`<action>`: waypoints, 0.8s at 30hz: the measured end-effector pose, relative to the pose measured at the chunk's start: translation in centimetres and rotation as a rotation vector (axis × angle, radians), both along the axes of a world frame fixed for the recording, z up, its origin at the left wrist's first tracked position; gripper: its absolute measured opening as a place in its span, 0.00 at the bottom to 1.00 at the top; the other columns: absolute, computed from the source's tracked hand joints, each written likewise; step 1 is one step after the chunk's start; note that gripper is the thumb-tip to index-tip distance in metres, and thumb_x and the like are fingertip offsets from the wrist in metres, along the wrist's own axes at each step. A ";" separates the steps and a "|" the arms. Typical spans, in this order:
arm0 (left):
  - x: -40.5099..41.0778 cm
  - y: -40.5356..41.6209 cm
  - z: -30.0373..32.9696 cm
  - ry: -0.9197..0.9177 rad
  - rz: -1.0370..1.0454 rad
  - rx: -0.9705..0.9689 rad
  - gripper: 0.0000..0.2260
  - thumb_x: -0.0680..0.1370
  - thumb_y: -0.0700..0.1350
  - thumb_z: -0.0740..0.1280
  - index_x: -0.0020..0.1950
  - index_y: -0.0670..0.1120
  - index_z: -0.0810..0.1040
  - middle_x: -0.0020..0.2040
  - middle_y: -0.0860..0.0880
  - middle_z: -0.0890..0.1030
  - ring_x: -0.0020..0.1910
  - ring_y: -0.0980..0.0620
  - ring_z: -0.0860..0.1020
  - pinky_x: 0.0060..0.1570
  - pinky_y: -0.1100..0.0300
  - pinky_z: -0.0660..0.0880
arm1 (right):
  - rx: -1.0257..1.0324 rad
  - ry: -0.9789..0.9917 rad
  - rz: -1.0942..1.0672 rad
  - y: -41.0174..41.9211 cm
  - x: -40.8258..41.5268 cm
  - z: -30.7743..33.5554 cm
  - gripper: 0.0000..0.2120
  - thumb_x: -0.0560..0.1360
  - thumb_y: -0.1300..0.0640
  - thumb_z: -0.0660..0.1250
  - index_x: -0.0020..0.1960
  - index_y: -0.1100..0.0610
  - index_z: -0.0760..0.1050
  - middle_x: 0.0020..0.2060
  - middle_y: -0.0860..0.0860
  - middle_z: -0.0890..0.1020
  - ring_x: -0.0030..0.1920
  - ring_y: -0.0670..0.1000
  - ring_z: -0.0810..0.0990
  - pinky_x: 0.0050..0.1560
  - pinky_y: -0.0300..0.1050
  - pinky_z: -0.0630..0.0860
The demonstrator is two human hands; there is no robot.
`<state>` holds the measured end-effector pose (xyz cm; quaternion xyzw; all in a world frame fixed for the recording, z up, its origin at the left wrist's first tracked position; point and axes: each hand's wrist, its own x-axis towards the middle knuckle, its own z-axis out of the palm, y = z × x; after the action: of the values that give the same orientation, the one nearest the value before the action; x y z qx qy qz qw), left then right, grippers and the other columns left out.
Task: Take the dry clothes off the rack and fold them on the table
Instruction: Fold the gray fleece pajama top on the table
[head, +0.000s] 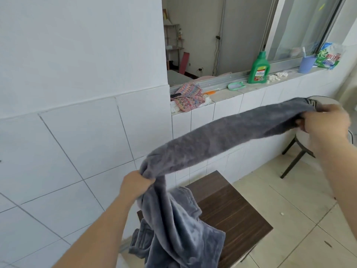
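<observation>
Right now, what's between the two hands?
In the head view, a stretched part of the grey fleece garment spans from the left hand to the right hand; both grip it. The rest hangs down over the dark wooden table.

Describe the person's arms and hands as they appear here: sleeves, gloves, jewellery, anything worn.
Both forearms are bare as far as the frame shows: no sleeves reach into view. The left hand wears no glove, and no ring, watch or band shows on it or its wrist. The right hand is motion-blurred; it looks ungloved too, with no watch or bracelet visible, though small rings could not be made out.
</observation>
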<state>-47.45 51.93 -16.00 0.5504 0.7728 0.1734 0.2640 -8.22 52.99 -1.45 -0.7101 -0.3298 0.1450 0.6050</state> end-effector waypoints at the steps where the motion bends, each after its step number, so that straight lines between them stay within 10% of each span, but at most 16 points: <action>1: 0.4 0.1 0.8 -0.123 0.016 -0.016 0.10 0.76 0.50 0.68 0.39 0.45 0.75 0.38 0.47 0.79 0.42 0.45 0.78 0.39 0.56 0.73 | -0.092 0.014 -0.008 -0.1 0.5 -0.6 0.26 0.70 0.60 0.70 0.67 0.59 0.71 0.55 0.58 0.78 0.52 0.56 0.80 0.49 0.46 0.80; 4: 4.1 1.0 4.6 -0.433 -0.015 0.032 0.06 0.76 0.43 0.68 0.40 0.46 0.74 0.40 0.47 0.78 0.39 0.49 0.77 0.39 0.58 0.75 | -0.415 -0.240 0.230 -1.3 -3.6 -3.9 0.39 0.66 0.51 0.77 0.71 0.59 0.64 0.64 0.60 0.71 0.61 0.61 0.74 0.58 0.57 0.75; 8: 10.2 1.2 9.4 -0.729 -0.186 0.085 0.11 0.75 0.34 0.64 0.40 0.50 0.72 0.41 0.49 0.77 0.39 0.51 0.77 0.42 0.58 0.77 | -0.619 -0.218 1.005 -5.0 -13.8 -9.2 0.25 0.62 0.39 0.78 0.50 0.53 0.76 0.45 0.46 0.82 0.49 0.47 0.80 0.45 0.40 0.77; 12: 10.4 0.6 10.8 -1.036 -0.406 0.171 0.22 0.71 0.35 0.74 0.62 0.47 0.75 0.55 0.49 0.79 0.53 0.56 0.79 0.53 0.63 0.75 | -0.335 0.386 0.585 -3.9 -15.8 -9.3 0.05 0.75 0.62 0.68 0.41 0.59 0.75 0.39 0.56 0.81 0.46 0.57 0.82 0.39 0.49 0.77; 17: 4.7 0.0 4.3 -0.629 -0.334 -0.068 0.56 0.57 0.55 0.82 0.77 0.59 0.53 0.74 0.56 0.64 0.71 0.51 0.67 0.68 0.50 0.67 | -0.097 0.875 0.659 -3.3 -13.9 -4.2 0.06 0.79 0.64 0.62 0.44 0.62 0.76 0.37 0.54 0.84 0.39 0.50 0.84 0.40 0.45 0.82; 20: 4.8 -1.0 2.0 -0.548 -0.311 -0.122 0.29 0.63 0.49 0.79 0.61 0.48 0.76 0.60 0.49 0.81 0.56 0.50 0.80 0.60 0.48 0.76 | 0.004 0.943 0.730 -2.4 -13.4 -1.7 0.08 0.80 0.64 0.60 0.46 0.62 0.77 0.38 0.54 0.85 0.41 0.50 0.85 0.49 0.47 0.82; 24: 3.9 0.7 4.6 -0.538 -0.089 0.065 0.05 0.73 0.37 0.70 0.47 0.43 0.81 0.41 0.44 0.84 0.41 0.47 0.83 0.46 0.52 0.81 | 0.160 0.812 0.456 -0.6 -11.3 -1.7 0.05 0.78 0.61 0.65 0.43 0.59 0.76 0.39 0.49 0.84 0.38 0.47 0.82 0.46 0.43 0.82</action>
<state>-43.52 52.59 -11.36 0.5261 0.6441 0.3262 0.4494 -19.50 52.40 -3.11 -0.4568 -0.2240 0.5141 0.6905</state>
